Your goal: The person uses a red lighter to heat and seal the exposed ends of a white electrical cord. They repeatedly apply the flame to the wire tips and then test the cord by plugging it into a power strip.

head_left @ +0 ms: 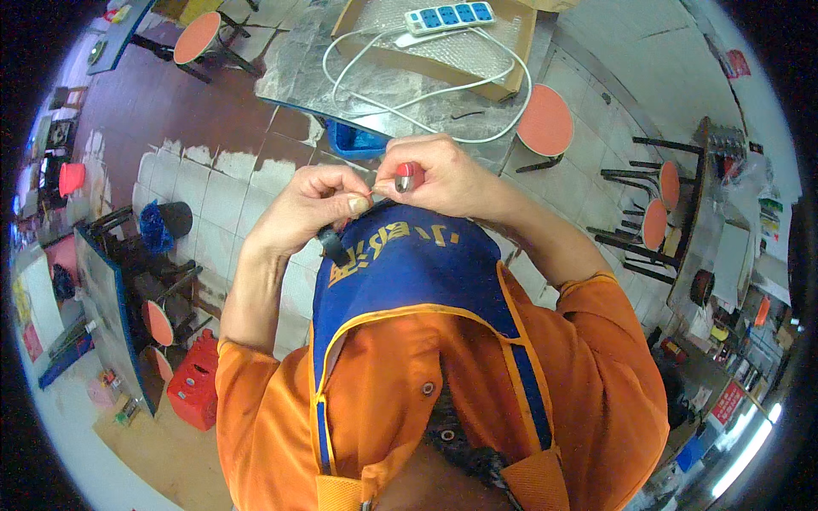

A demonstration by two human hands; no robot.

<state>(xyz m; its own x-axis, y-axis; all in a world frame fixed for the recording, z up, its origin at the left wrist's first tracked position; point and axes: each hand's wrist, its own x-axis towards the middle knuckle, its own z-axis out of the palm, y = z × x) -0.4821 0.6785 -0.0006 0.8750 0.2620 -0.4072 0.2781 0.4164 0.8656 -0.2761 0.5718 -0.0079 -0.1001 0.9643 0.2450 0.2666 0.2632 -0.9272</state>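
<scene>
Pale square tiles, smooth and jointed, cover much of the floor (pixel 200 183), giving way to a dull reddish-brown stretch with a ragged white edge. Above it stands a surface (pixel 294 72) of grey, marbled, faintly glossy material with a straight dark edge. The person wears a blue cloth apron (pixel 409 272) with yellow-orange piping over an orange shirt. On the surface lies a shallow cardboard box (pixel 526 47), open and rectangular, holding clear bubble wrap (pixel 460 61); a white power strip (pixel 449 17) with blue socket faces rests over the wrap, and a smooth white cable (pixel 529 89) loops out over the box wall. Near the surface's front edge sits a blue plastic tub (pixel 354 140), its contents unclear. Just above the apron, the right hand (pixel 443 183) has its fingers curled round a red cylinder (pixel 409 175), its long axis strongly foreshortened, its shiny silvery end turned toward the apron. Below the left hand (pixel 311 209) shows a smooth, blunt dark piece (pixel 334 247); whether it is held cannot be told. The left thumb and forefinger are pinched together on a small thin piece (pixel 374 194) between the two hands, too tiny to identify.
</scene>
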